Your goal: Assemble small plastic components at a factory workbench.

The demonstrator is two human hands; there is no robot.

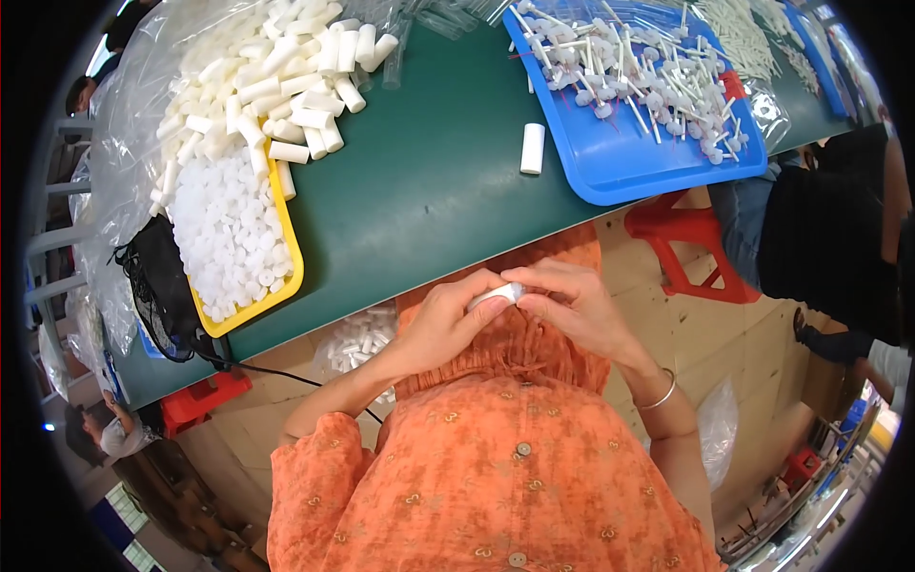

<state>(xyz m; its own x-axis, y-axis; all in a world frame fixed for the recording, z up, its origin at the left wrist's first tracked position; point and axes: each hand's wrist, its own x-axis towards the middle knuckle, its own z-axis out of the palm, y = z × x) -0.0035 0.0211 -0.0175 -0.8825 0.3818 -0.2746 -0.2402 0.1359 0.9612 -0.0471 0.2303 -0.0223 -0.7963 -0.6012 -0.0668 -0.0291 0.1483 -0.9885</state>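
Hands: together mid-frame; left hand grips a white tube, right hand pinches its right end.
Tube end: something small and whitish shows there (can't tell if it's seated, fingers are in the way), so I'd call this one partway done.
Clear bag: below the table edge, left of centre, white pieces inside; maybe finished ones, can't tell.
Yellow tray: left of frame, loaded with little white plugs, so plenty left.
Lone tube: upper centre on the green table, untouched.
Tube heap: upper left, big, probably mostly to do.
Blue tray: upper right, knobby white sticks, role unclear.
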